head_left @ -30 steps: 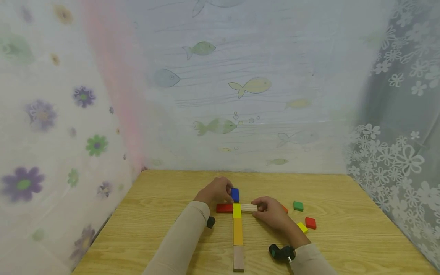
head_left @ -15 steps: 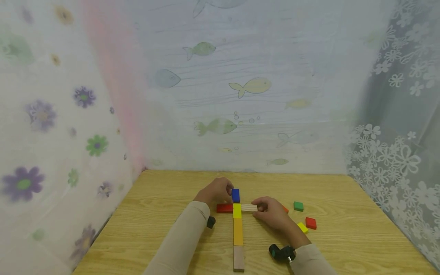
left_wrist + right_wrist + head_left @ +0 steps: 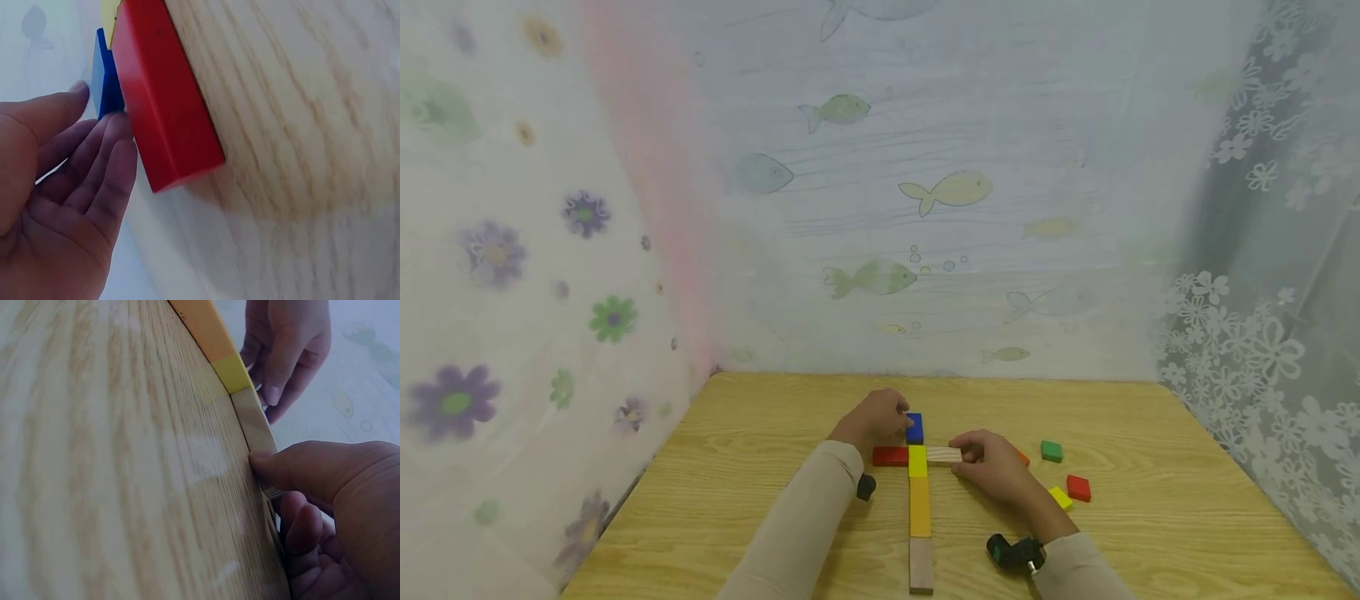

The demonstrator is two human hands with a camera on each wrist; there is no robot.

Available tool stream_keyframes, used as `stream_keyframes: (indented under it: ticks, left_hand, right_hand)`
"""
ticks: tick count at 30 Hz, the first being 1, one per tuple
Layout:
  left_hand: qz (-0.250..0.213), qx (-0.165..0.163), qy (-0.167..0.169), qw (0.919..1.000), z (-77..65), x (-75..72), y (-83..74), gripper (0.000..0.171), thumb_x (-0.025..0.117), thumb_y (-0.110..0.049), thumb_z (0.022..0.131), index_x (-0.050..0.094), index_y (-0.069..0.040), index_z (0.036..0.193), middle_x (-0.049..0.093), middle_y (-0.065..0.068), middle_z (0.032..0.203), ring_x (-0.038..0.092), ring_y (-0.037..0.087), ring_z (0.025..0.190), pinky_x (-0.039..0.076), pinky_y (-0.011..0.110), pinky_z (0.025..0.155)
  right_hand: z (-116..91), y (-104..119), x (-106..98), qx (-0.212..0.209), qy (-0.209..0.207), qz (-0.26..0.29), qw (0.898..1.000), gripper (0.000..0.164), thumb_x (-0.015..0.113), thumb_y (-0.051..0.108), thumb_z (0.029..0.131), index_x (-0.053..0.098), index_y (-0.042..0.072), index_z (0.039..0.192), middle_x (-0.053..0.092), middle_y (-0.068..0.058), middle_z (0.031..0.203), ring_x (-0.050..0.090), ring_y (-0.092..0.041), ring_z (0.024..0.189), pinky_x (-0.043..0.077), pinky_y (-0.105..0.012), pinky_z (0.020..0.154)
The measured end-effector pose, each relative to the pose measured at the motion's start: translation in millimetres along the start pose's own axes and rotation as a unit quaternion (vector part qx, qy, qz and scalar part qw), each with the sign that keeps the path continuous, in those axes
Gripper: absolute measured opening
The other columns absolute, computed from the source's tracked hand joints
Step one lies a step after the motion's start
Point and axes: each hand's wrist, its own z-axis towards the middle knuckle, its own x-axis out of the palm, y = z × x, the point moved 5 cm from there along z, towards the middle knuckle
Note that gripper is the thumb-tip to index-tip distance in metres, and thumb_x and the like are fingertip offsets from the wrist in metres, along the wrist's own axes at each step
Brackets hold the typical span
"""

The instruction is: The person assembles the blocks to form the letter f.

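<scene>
The left hand (image 3: 880, 415), in the head view, lies beside the blue block (image 3: 914, 428), its fingertips at the block's left edge; the right hand (image 3: 992, 467) pinches the outer end of the pale wood block (image 3: 943, 455) between thumb and fingers. The yellow block (image 3: 917, 461) sits at the crossing of a laid-out figure; the long red block (image 3: 891, 456) is on its left, the pale wood block on its right, the blue block just beyond it; nearer the person, the amber block (image 3: 919, 507) and the brownish wood block (image 3: 921, 565) continue the line. An orange block (image 3: 1023, 457) shows partly behind the right hand; a green block (image 3: 1051, 451), a small red block (image 3: 1078, 488) and a small yellow block (image 3: 1059, 498) lie loose on the surface (image 3: 1150, 450), to the right; a fish-printed sheet (image 3: 865, 217) hangs behind.

In the left wrist view, the left hand is relaxed, not gripping; its thumb stands slightly off the blue block, while a fingertip meets the block's near end; the long red block runs close beside.

In the right wrist view, the right hand's thumb presses the side of the pale wood block, fingers bent opposite; the block's other end meets the yellow block; the left hand appears beyond.
</scene>
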Motion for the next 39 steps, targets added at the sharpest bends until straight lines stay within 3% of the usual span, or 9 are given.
stream_keyframes:
  ticks: [10,24,39]
  left_hand:
    - [-0.004,-0.003,-0.020,0.9998,-6.7,0.0,-5.1,0.034,0.075,-0.022,0.097,0.072,-0.008,0.127,0.072,0.005,0.117,0.066,0.019,0.104,0.056,0.042,0.097]
    - [0.001,0.016,-0.019,0.9997,-10.2,-1.0,-7.5,0.029,0.077,-0.022,0.095,0.076,-0.009,0.121,0.074,0.003,0.111,0.066,0.017,0.097,0.057,0.041,0.095]
    - [-0.001,0.005,-0.013,0.9999,-11.1,-0.3,-7.2,0.031,0.078,-0.022,0.094,0.075,-0.009,0.122,0.073,0.002,0.110,0.064,0.017,0.097,0.056,0.040,0.096]
  right_hand:
    - [-1.3,0.2,0.0,0.007,-0.008,0.000,1.000,0.032,0.081,0.015,0.089,0.073,0.014,0.120,0.066,-0.003,0.106,0.058,-0.016,0.091,0.051,-0.030,0.079]
    - [0.8,-1.9,0.3,0.008,-0.009,-0.005,1.000,0.032,0.081,0.015,0.089,0.073,0.014,0.121,0.066,-0.003,0.108,0.059,-0.015,0.091,0.051,-0.030,0.079]
    - [2.1,-3.2,1.3,0.016,-0.009,-0.001,1.000,0.031,0.081,0.013,0.089,0.074,0.014,0.119,0.066,-0.002,0.105,0.057,-0.015,0.090,0.050,-0.030,0.078]
